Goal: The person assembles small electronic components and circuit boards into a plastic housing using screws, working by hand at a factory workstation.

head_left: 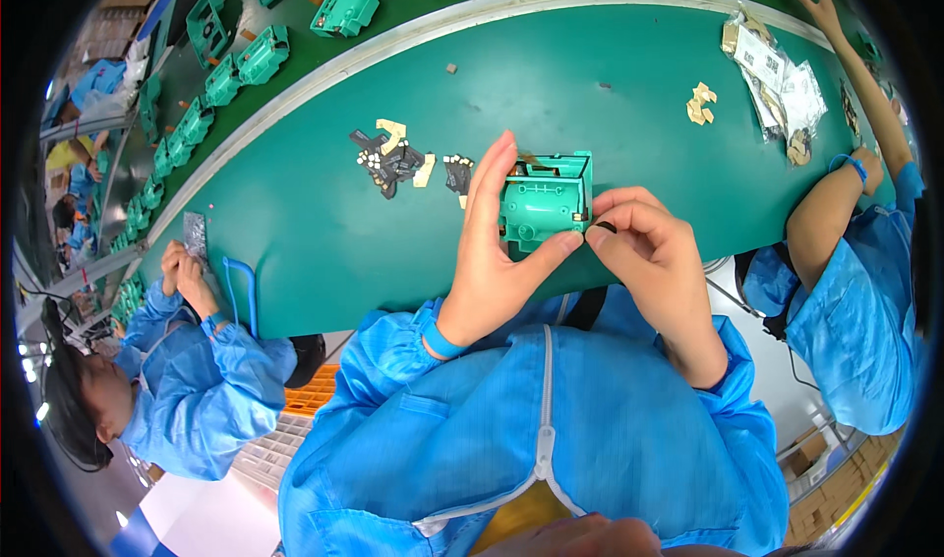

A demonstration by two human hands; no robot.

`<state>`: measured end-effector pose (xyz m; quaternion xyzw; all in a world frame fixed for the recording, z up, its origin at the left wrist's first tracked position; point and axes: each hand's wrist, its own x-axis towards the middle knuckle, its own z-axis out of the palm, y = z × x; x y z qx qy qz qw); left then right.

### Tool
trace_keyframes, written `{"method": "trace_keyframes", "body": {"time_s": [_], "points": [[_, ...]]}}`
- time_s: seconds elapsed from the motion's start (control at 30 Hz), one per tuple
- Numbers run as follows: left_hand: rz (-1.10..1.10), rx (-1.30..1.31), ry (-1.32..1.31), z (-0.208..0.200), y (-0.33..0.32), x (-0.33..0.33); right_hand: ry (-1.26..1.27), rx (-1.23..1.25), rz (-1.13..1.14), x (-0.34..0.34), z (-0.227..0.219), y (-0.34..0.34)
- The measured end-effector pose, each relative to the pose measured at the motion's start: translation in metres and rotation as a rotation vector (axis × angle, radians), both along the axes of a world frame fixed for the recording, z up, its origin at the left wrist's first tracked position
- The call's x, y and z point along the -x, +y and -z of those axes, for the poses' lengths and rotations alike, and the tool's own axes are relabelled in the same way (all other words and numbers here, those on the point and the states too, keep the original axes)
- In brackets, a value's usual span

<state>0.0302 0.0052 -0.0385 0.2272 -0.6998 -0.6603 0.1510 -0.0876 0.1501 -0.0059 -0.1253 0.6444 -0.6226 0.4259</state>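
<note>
A teal plastic housing (544, 203) with ribs, small pegs and an open frame along its far side is held up above the green table. My left hand (497, 252) grips it, fingers along its left side and thumb at the near edge. Pinched in my right hand (649, 252) is a small black piece (606, 227), right by the housing's lower right corner; its exact kind is too small to tell. Just beyond my left hand lie a pile of flat black pieces with tan bits (391, 164) and a smaller black cluster (457, 174).
Tan pieces (701, 103) and clear bags with white labels (777, 80) lie on the right of the table (590, 85). Past a pale rail (393, 54), more teal housings (346, 6) stand on a green belt. Co-workers in blue sit left (197, 380) and right (855, 301).
</note>
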Motion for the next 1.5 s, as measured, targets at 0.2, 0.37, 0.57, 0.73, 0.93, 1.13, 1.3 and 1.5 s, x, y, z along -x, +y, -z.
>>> {"method": "trace_keyframes", "body": {"time_s": [0.2,0.37,0.57,0.73,0.93,1.13,1.3,1.5], "points": [[0.102,0.213,0.019,0.0,-0.004,-0.009,0.276,-0.03,-0.029,-0.005,-0.01,0.003],[0.101,-0.147,0.023,-0.004,0.0,-0.008,0.485,-0.076,-0.087,-0.006,-0.022,0.003],[0.125,-0.218,0.144,0.001,0.0,-0.011,0.586,-0.032,-0.107,-0.01,-0.025,0.004],[0.126,-0.276,0.156,0.002,0.002,-0.012,0.523,-0.015,-0.089,-0.01,-0.022,0.005],[0.125,-0.377,0.169,0.005,0.003,-0.012,0.424,0.004,-0.071,-0.008,-0.023,0.004],[0.147,-0.44,0.159,0.005,0.004,-0.012,0.455,-0.002,-0.093,-0.007,-0.018,0.004],[0.156,-0.411,0.115,-0.001,0.005,-0.01,0.523,-0.03,-0.094,-0.014,-0.017,0.002],[0.147,-0.415,0.055,-0.004,0.004,-0.008,0.611,-0.059,-0.084,-0.016,-0.016,-0.001]]}}
